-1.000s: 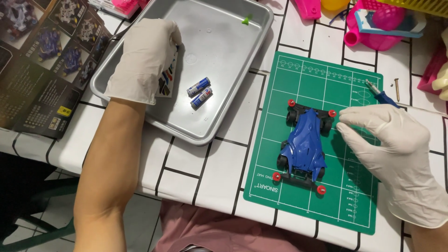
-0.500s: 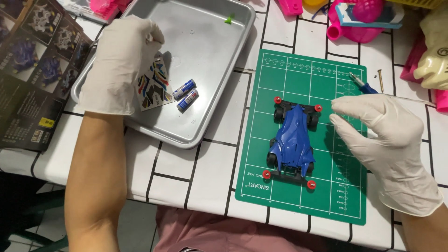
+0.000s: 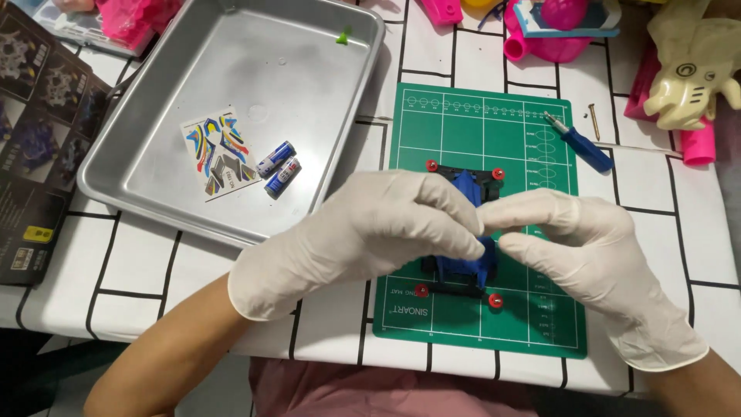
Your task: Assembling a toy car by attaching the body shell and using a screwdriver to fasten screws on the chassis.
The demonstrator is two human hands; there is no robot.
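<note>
A blue toy race car (image 3: 466, 189) with red wheels lies on a green cutting mat (image 3: 525, 131). Both of my hands wear white gloves and meet over the car. My left hand (image 3: 370, 232) covers its left side, fingers curled on the blue body. My right hand (image 3: 587, 247) pinches the body from the right. Most of the car is hidden under the hands. In the metal tray (image 3: 154, 177) to the left lie a sticker sheet (image 3: 221, 153) and two blue batteries (image 3: 278, 167).
A blue-handled screwdriver (image 3: 580, 144) and a small screw (image 3: 593, 120) rest at the mat's upper right. Pink toys (image 3: 556, 31) and a cream toy figure (image 3: 691, 69) crowd the back right. A dark printed box (image 3: 38, 139) sits at the left edge.
My left hand has let go of the sticker sheet, left it in the tray and moved right onto the car. My right hand has closed in on the car body.
</note>
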